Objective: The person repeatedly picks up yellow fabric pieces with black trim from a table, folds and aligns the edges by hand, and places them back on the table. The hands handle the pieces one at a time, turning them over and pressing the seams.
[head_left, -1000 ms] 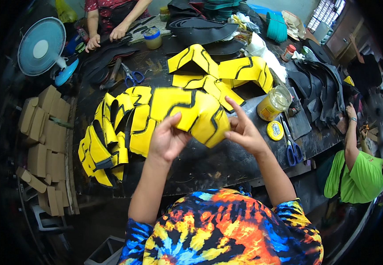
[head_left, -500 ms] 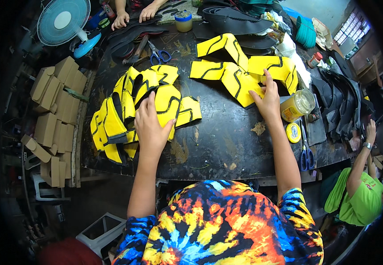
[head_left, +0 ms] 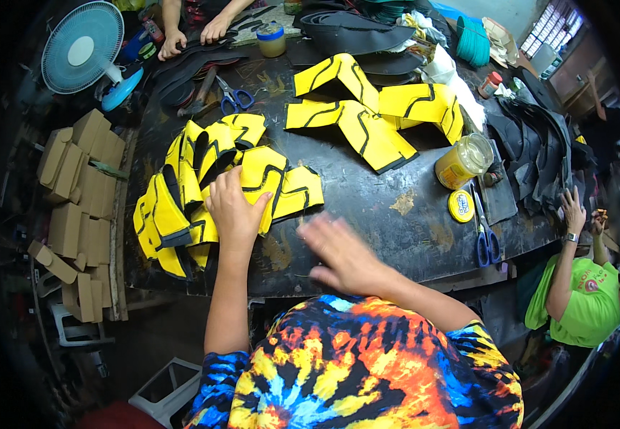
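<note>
Head view: pile of folded yellow, black-lined pieces, centre-left of the frame. The left hand rests upon it, any grip undeterminable; the right hand, lower centre, is blurred, empty, fingers extended. Light, flat contact should spare the folds. Right: open jar.
</note>
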`<action>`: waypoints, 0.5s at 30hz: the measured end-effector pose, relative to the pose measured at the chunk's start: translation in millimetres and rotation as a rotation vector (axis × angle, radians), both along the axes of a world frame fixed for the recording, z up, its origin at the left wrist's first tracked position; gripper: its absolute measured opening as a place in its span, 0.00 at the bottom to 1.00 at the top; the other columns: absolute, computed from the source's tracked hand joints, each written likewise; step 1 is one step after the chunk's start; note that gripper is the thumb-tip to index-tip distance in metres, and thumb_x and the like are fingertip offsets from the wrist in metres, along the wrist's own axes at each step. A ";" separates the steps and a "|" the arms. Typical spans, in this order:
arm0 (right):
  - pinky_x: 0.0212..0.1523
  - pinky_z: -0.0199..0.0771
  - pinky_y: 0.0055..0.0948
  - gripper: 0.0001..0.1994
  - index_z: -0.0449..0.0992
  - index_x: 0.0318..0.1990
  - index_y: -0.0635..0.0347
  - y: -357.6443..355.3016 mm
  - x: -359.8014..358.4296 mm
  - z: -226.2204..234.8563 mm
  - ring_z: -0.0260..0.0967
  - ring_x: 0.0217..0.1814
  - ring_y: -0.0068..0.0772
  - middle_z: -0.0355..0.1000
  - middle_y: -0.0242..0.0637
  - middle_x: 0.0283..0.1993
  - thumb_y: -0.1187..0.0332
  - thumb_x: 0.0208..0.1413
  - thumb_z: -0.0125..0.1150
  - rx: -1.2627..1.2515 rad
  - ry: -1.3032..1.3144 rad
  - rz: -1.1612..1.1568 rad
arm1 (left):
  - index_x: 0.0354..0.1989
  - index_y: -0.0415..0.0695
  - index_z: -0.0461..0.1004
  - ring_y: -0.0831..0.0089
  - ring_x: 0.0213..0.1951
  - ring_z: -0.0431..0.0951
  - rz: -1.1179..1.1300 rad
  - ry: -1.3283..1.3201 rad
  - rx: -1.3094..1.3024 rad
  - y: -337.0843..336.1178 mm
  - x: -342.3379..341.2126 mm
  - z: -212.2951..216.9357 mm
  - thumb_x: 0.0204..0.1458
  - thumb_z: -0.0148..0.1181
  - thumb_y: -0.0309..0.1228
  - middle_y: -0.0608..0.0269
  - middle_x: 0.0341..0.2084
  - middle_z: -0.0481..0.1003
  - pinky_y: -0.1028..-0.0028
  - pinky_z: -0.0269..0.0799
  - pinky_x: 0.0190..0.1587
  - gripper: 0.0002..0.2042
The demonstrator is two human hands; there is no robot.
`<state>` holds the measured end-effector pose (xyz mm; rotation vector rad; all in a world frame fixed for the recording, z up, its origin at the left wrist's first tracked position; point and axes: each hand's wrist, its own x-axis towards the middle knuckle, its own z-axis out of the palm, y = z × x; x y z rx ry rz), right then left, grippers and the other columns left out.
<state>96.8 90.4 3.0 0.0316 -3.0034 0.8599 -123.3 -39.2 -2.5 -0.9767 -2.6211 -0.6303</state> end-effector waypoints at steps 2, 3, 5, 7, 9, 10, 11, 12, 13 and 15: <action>0.77 0.49 0.57 0.37 0.49 0.78 0.54 -7.6 -3.0 1.1 0.56 0.77 0.55 0.56 0.54 0.76 0.62 0.65 0.59 -0.733 -0.024 0.211 | 0.59 0.40 0.72 0.52 0.56 0.72 -0.026 -0.003 -0.001 2.0 1.8 -2.7 0.41 0.79 0.42 0.54 0.50 0.74 0.55 0.66 0.58 0.36; 0.77 0.49 0.57 0.36 0.49 0.78 0.53 -8.1 -4.1 1.8 0.57 0.77 0.53 0.57 0.53 0.76 0.64 0.67 0.57 -0.960 -0.058 0.288 | 0.60 0.40 0.71 0.51 0.57 0.72 -0.042 -0.010 0.015 3.4 2.3 -3.7 0.41 0.79 0.43 0.52 0.51 0.74 0.55 0.66 0.58 0.38; 0.76 0.50 0.57 0.36 0.48 0.79 0.53 -5.8 -12.7 1.3 0.57 0.77 0.52 0.59 0.51 0.75 0.64 0.67 0.56 -0.481 0.247 0.098 | 0.62 0.39 0.70 0.50 0.58 0.71 -0.044 -0.031 0.018 5.7 6.4 -6.6 0.40 0.79 0.44 0.51 0.53 0.73 0.54 0.66 0.60 0.41; 0.73 0.59 0.53 0.37 0.47 0.79 0.49 -7.2 -15.3 2.2 0.65 0.70 0.56 0.68 0.51 0.68 0.62 0.66 0.58 -0.133 0.211 0.160 | 0.65 0.41 0.67 0.50 0.60 0.69 -0.021 -0.042 -0.014 6.3 7.0 -6.9 0.38 0.80 0.46 0.50 0.56 0.71 0.53 0.66 0.60 0.44; 0.65 0.72 0.48 0.38 0.47 0.79 0.45 -6.4 -12.9 4.7 0.76 0.59 0.55 0.76 0.52 0.58 0.61 0.66 0.60 -0.748 -0.199 0.317 | 0.67 0.40 0.64 0.47 0.60 0.69 -0.020 -0.046 -0.015 7.3 6.5 -6.7 0.37 0.81 0.45 0.46 0.58 0.70 0.53 0.65 0.62 0.47; 0.56 0.78 0.43 0.39 0.46 0.80 0.44 -6.0 -10.9 6.1 0.81 0.49 0.50 0.80 0.49 0.49 0.63 0.66 0.61 -0.792 -0.021 0.316 | 0.67 0.41 0.64 0.47 0.61 0.69 -0.039 -0.063 0.010 7.5 5.6 -5.9 0.37 0.81 0.44 0.46 0.58 0.69 0.53 0.65 0.62 0.48; 0.55 0.79 0.36 0.41 0.47 0.79 0.49 -1.7 -8.2 6.9 0.81 0.49 0.34 0.79 0.47 0.52 0.68 0.64 0.64 -0.814 -0.012 0.206 | 0.68 0.41 0.63 0.46 0.61 0.68 -0.050 -0.072 0.042 7.8 3.8 -5.2 0.36 0.81 0.43 0.45 0.58 0.69 0.53 0.65 0.62 0.48; 0.55 0.79 0.35 0.41 0.47 0.79 0.50 3.8 -5.6 8.0 0.80 0.49 0.33 0.78 0.46 0.52 0.69 0.63 0.65 -0.808 0.073 0.059 | 0.69 0.41 0.62 0.46 0.61 0.68 -0.072 -0.098 0.034 8.3 3.0 -3.6 0.36 0.81 0.42 0.45 0.58 0.69 0.53 0.65 0.62 0.48; 0.55 0.79 0.34 0.41 0.47 0.79 0.50 12.3 -5.9 8.5 0.80 0.50 0.32 0.78 0.46 0.53 0.70 0.63 0.65 -0.811 0.110 -0.098 | 0.69 0.42 0.61 0.46 0.61 0.69 -0.089 -0.110 0.047 9.8 2.6 -1.6 0.36 0.81 0.41 0.45 0.58 0.70 0.53 0.66 0.62 0.49; 0.57 0.77 0.33 0.41 0.48 0.79 0.51 29.3 -4.8 9.3 0.79 0.53 0.32 0.77 0.45 0.54 0.72 0.62 0.65 -0.981 0.199 -0.184 | 0.71 0.44 0.59 0.45 0.60 0.69 -0.115 -0.207 0.008 13.6 2.1 6.7 0.36 0.81 0.40 0.44 0.57 0.69 0.51 0.65 0.61 0.51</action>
